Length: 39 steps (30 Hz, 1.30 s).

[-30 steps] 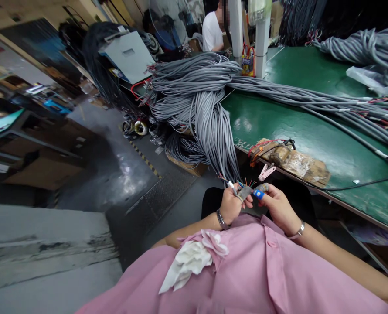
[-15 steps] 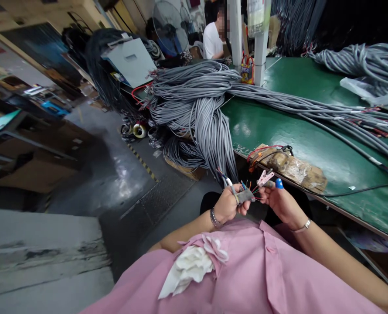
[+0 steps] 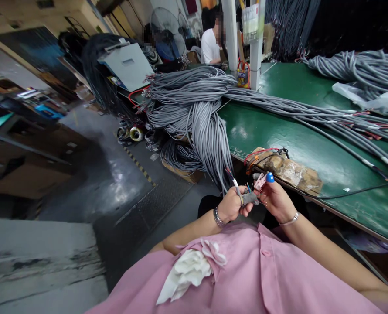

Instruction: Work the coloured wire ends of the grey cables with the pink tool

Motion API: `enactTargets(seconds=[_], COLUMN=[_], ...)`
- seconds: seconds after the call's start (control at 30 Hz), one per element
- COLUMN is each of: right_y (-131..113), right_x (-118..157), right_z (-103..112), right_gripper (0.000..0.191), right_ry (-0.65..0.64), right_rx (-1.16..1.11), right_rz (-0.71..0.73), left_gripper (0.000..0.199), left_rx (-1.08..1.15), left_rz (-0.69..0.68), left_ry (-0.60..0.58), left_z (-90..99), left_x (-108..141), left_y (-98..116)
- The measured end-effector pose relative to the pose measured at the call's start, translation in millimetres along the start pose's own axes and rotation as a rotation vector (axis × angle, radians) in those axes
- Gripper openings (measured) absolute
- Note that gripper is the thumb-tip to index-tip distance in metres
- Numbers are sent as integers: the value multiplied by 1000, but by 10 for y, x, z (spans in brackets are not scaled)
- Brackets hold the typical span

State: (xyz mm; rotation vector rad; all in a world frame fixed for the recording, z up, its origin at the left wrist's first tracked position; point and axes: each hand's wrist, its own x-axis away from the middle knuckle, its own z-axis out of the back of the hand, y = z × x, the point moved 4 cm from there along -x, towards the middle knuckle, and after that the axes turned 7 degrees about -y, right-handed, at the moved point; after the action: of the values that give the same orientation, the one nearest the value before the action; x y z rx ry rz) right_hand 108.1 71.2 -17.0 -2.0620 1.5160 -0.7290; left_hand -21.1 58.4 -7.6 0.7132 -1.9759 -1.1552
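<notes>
My left hand (image 3: 231, 206) is closed round the end of a grey cable (image 3: 237, 188), whose thin coloured wires (image 3: 249, 188) fan out at the fingertips. A worn grey cover (image 3: 250, 199), apparently on the left thumb, lies along these wires. Close on the right, my right hand (image 3: 278, 201) wears a blue finger cover (image 3: 270, 177) on its thumb. Its bent fingers hold a small pink clip-like tool (image 3: 260, 181) right beside the wire ends. Whether the tool's jaws touch a wire is too small to tell.
Grey cables (image 3: 210, 126) hang in a thick bundle over the edge of the green table (image 3: 253, 124). A taped wooden block (image 3: 288, 172) with red and black leads lies at the near edge. A person in white (image 3: 209, 47) sits beyond the posts.
My right hand and the pink tool have moved left, closer to the wires. The blue-covered thumb now lies by the tool. My left hand keeps hold of the cable. The whole view has shifted slightly.
</notes>
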Motion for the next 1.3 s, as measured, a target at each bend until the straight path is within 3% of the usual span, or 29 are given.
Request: enactTargets(seconds=[0.13,0.4,0.63,0.8,0.93,1.17,1.3], right_y=[4,11,-64,7,90,95,95], right_x=[3,68,117,87,11,-36,-17], right_z=[11,22,6,61,71,27,23], right_gripper=[33,53,22,37,44,37,43], right_ry=[32,-117,-14,-12,-58,-10,-60], right_rx=[3,-80,101,142,39,-59,-57], right_rz=[25,-117,31,45,-36,-26,-17], left_gripper=[38,39,36,34,33,31,32], left_rx=[-18,-22,29,69,69,66,68], left_rz=[18,12,-92,-135,-137,-118,-104], left_ry=[9,34,110,153,157,174,165], left_z=[-18,-20,-67,-92,-86,-62,-73], left_x=[1,136,207,157,120,77,83], left_y=[7,5,10,47,25,-38,-54])
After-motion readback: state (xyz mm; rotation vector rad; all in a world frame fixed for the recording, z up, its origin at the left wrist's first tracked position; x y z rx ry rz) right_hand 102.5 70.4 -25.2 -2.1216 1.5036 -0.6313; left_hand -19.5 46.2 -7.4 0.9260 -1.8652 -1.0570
